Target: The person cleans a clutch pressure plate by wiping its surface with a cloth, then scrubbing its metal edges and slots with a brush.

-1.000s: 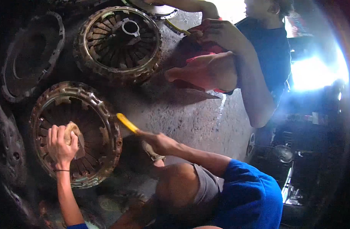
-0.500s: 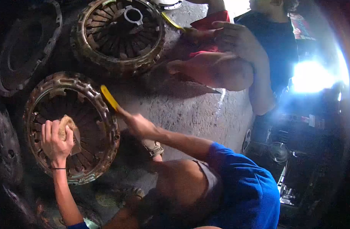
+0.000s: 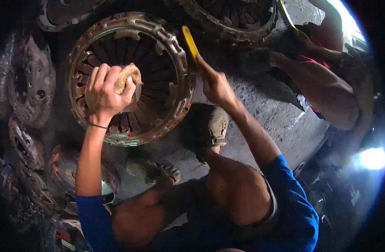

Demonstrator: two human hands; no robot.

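A round clutch pressure plate (image 3: 178,105) with a rusty metal rim and radial spring fingers lies on the floor before me. My left hand (image 3: 106,90) is over its middle, closed on a bunched tan rag (image 3: 127,77). Part of the plate's centre is hidden beneath that hand. Just outside the plate's right rim, my right hand (image 3: 215,86) grips a narrow yellow brush (image 3: 190,41), tilted upward. Its bristles are hard to make out.
Another clutch plate (image 3: 243,35) lies at the top. A co-worker's bent leg (image 3: 322,88) is at the right, near a second yellow brush (image 3: 288,17) in that person's hand. Worn metal discs (image 3: 32,84) line the left side. My shoe (image 3: 218,126) stands below the plate.
The view has swung, so the plate and both my hands now appear higher and farther right. My left hand keeps the rag, and my right hand keeps the yellow brush.
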